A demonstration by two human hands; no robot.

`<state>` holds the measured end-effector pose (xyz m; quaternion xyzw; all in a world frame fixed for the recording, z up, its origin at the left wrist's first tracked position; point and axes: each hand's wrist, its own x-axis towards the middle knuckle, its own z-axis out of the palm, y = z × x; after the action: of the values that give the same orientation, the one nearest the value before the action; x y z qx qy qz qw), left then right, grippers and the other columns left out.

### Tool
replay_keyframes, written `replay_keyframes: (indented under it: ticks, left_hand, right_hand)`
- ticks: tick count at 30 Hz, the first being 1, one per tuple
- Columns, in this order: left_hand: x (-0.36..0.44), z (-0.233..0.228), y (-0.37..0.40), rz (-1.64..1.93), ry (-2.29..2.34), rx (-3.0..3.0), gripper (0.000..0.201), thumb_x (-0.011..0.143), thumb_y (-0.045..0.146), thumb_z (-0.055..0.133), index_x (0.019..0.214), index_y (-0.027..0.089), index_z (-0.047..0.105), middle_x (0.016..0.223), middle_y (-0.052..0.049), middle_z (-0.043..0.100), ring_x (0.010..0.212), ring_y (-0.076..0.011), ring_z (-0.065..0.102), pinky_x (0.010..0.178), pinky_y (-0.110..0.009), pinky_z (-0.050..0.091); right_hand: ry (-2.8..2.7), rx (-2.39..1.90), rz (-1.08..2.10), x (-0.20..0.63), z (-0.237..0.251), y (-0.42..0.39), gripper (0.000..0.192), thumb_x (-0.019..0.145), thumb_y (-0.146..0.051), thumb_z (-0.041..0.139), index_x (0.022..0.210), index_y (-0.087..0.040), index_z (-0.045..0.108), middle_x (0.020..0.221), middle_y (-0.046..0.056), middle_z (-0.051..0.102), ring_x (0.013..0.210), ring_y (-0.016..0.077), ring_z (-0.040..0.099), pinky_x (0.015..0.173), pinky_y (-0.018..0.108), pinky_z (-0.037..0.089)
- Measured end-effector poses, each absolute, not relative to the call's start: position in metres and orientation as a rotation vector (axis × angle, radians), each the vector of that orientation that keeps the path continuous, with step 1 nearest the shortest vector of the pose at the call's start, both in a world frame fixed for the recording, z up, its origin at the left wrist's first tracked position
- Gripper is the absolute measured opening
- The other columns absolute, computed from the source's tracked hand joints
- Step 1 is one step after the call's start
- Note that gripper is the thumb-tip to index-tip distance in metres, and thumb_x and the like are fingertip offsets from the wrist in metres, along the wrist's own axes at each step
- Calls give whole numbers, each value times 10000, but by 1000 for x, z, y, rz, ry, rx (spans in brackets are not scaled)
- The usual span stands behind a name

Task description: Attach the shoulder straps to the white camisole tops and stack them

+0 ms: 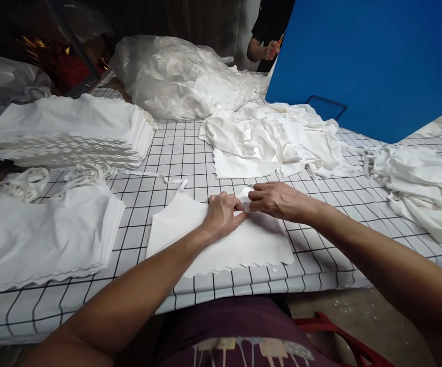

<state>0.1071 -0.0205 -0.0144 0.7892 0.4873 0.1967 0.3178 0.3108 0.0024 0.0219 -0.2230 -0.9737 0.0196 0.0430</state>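
Observation:
A white cloth piece (240, 244) with a scalloped near edge lies flat on the checked table cover (183, 148) right in front of me. My left hand (223, 214) presses on its upper middle, fingers pinching the fabric. My right hand (278, 200) meets it from the right and pinches the same small fold at the cloth's top edge. Both forearms reach in from the bottom of the view.
Two stacks of folded white cloths sit at the left, one near (41, 239) and one far (72, 132). A loose heap of white pieces (274, 137) lies beyond my hands, more at the right (419, 183). A plastic bag of cloth (178, 76), a blue board (362, 61) and another person's hand (270, 49) are at the back.

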Motion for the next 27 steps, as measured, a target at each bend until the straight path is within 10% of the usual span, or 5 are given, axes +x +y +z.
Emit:
replay_keyframes:
  ticks: [20, 27]
  left_hand:
    - [103, -14, -18, 474, 1178, 2068, 123, 858, 302, 636, 856, 266, 754, 971, 18, 735, 963, -218, 539, 1000, -427, 327]
    - [103, -10, -20, 514, 1169, 2031, 153, 842, 365, 646, 879, 255, 746, 959, 7, 743, 982, -230, 556, 996, -453, 328]
  right_hand:
    - [-3098, -600, 30, 297, 39, 10, 212, 891, -46, 560, 769, -187, 663, 759, 26, 605, 714, 153, 467, 644, 312, 255]
    - [-3017, -953, 626, 313, 50, 17, 190, 868, -142, 657, 1053, -186, 650, 750, -1, 671, 628, 119, 543, 586, 254, 350]
